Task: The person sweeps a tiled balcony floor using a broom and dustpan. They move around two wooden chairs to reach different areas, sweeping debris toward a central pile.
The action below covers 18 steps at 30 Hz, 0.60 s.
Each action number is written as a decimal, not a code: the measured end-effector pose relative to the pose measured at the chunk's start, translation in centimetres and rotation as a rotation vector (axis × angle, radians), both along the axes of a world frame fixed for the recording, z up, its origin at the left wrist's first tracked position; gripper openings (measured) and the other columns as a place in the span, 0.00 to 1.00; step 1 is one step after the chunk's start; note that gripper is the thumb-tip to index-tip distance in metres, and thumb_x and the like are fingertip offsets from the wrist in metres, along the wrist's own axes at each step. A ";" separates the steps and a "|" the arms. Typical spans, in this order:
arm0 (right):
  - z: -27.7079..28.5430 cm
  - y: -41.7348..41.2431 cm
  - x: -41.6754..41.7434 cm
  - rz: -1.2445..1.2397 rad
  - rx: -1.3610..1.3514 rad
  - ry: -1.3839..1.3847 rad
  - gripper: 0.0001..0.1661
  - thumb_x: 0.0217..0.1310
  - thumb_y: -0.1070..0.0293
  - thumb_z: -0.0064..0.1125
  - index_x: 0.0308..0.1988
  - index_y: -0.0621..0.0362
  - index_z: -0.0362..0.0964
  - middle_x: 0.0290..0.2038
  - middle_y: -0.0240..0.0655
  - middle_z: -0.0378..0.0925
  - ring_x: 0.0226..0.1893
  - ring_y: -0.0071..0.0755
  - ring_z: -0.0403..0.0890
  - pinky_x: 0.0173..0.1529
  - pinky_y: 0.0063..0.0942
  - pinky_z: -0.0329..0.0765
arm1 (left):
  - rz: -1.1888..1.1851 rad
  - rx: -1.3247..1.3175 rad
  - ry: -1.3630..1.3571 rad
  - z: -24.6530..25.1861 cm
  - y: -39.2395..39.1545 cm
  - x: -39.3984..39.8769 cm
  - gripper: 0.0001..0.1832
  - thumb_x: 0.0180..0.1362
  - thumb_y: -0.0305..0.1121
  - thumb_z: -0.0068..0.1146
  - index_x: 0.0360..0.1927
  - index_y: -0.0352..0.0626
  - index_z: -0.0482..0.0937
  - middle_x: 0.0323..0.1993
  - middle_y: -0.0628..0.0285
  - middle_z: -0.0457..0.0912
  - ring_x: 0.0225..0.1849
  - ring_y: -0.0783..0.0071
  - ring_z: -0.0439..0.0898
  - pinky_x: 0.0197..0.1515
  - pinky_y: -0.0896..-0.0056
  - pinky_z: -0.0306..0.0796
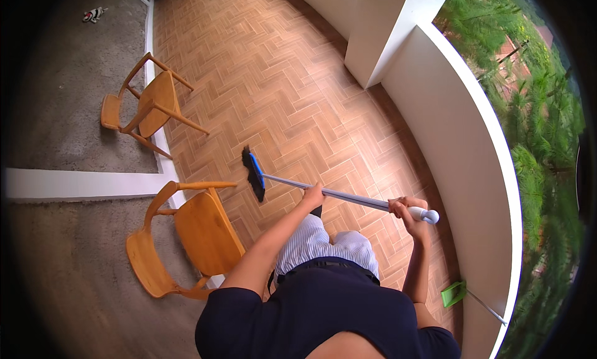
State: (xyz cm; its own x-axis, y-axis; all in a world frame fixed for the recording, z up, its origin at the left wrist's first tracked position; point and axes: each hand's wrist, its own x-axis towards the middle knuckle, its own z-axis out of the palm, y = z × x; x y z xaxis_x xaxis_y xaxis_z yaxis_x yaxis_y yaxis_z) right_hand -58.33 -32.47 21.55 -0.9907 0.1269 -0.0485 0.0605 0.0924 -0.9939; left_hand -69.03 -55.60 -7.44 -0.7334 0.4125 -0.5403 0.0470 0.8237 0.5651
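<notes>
A push-type broom slants across the view in front of me, its long grey handle (352,198) running from upper left to lower right. My left hand (313,196) is closed around the lower part of the handle. Near the pale end grip (423,214), my right hand (409,212) is wrapped round the handle. The broom head has a blue block (256,169) with dark bristles (253,176), and it rests on the herringbone tile floor (298,121) ahead and to the left.
Two wooden chairs, a nearer one (210,233) and a farther one (158,102), stand at the left, straddling a white sill (93,184) and rough grey ground. A parapet wall (447,112) curves along the right. Against it leans a green long-handled dustpan (453,293). A striped object (94,15) lies far left.
</notes>
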 end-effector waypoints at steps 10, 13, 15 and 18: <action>11.4 6.3 2.2 -0.262 0.053 0.248 0.19 0.49 0.72 0.52 0.11 0.58 0.56 0.10 0.33 0.61 0.14 0.26 0.64 0.34 0.33 0.71 | -0.221 0.285 0.093 12.1 18.4 0.1 0.10 0.49 0.40 0.53 0.29 0.46 0.73 0.25 0.51 0.78 0.32 0.50 0.78 0.32 0.53 0.71; 11.9 7.1 1.8 -0.216 0.048 0.315 0.18 0.50 0.69 0.52 0.12 0.57 0.57 0.10 0.33 0.62 0.14 0.27 0.65 0.35 0.34 0.73 | -0.263 0.215 0.101 15.0 17.9 -1.6 0.11 0.47 0.41 0.54 0.30 0.47 0.73 0.26 0.52 0.79 0.33 0.52 0.78 0.33 0.53 0.71; 11.3 7.0 0.0 -0.068 0.046 0.369 0.18 0.52 0.68 0.51 0.14 0.56 0.57 0.10 0.34 0.62 0.14 0.29 0.66 0.38 0.36 0.75 | -0.219 0.120 0.089 15.6 14.3 -3.7 0.12 0.47 0.42 0.55 0.32 0.47 0.74 0.28 0.52 0.79 0.36 0.52 0.78 0.36 0.53 0.72; 7.9 6.8 -2.9 -0.091 -0.086 0.301 0.17 0.52 0.69 0.51 0.13 0.57 0.59 0.12 0.35 0.65 0.17 0.31 0.71 0.42 0.39 0.75 | -0.141 0.006 0.037 14.9 9.5 -6.3 0.18 0.47 0.48 0.56 0.36 0.48 0.71 0.31 0.51 0.79 0.39 0.50 0.77 0.38 0.54 0.72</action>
State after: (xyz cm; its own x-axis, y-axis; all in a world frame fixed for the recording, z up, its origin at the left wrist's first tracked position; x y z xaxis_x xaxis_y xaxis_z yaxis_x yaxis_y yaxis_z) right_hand -61.27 -25.67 29.46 -0.9470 0.2240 0.2302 -0.2329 0.0149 -0.9724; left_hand -75.33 -46.11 7.48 -0.6874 0.5159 -0.5112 0.1832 0.8043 0.5654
